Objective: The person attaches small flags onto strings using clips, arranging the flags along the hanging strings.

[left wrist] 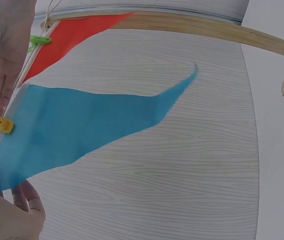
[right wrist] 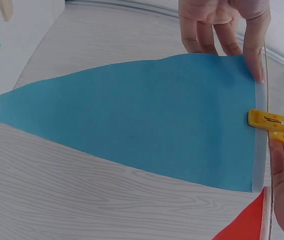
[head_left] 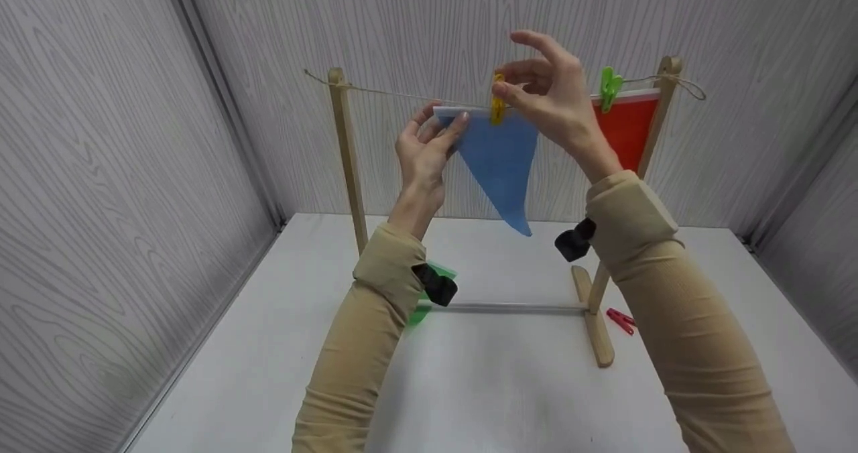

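Observation:
A blue triangular pennant [head_left: 503, 161] with a white top edge hangs along a thin string [head_left: 395, 94], its tip curling downward. My left hand [head_left: 423, 151] pinches its upper left corner, thumb in front and fingers behind. A yellow clothespin [head_left: 497, 111] sits across the white edge, around the middle of it. My right hand [head_left: 556, 104] holds that clothespin at its upper end between thumb and fingers, with the index finger raised away. In the right wrist view, the clothespin [right wrist: 264, 120] overlaps the white edge and the string.
A red pennant [head_left: 627, 131] hangs at the right under a green clothespin [head_left: 609, 90]. Wooden posts [head_left: 348, 165] carry the string, and a rod [head_left: 516, 307] joins them low down. On the white table lie a red clothespin [head_left: 621, 321] and green material [head_left: 419, 315], partly hidden by my left arm.

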`<state>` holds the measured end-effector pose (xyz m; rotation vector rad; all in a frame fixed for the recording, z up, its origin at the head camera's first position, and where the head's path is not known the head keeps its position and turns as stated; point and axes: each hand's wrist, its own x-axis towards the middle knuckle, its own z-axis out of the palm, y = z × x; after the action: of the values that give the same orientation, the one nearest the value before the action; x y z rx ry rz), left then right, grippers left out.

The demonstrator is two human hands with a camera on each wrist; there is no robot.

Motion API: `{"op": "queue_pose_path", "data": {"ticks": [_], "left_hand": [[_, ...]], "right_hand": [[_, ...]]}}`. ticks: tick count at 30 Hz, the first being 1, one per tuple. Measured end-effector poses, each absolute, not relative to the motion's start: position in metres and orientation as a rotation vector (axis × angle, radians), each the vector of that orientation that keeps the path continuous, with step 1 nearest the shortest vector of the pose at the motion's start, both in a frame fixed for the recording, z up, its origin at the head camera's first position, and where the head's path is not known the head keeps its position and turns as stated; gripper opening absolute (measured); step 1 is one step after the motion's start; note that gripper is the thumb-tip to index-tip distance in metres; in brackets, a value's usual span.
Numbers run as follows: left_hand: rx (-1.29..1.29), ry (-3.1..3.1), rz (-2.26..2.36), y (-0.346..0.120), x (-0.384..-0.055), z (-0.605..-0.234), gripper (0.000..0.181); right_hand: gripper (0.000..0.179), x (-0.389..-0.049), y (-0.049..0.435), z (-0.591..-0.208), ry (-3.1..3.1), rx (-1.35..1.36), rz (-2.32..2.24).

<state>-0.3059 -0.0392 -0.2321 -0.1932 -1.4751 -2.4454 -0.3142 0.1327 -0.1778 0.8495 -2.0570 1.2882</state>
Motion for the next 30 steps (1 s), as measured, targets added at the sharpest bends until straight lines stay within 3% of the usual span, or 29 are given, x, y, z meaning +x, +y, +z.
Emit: {"op": "queue_pose_path", "data": {"ticks": [7,30], "left_hand": [[-0.219,-1.487,-2.458,-0.044,-0.306,-0.239,0.062],[-0.349,-1.637,-2.302,-0.054,-0.31,-0.297,0.049]], "right_hand": [[0.053,-0.313,0.133,-0.182,-1.968,0.868,1.277],[0.041,-0.304,0.134,-0.228,-1.633,0.845,1.422]]}}
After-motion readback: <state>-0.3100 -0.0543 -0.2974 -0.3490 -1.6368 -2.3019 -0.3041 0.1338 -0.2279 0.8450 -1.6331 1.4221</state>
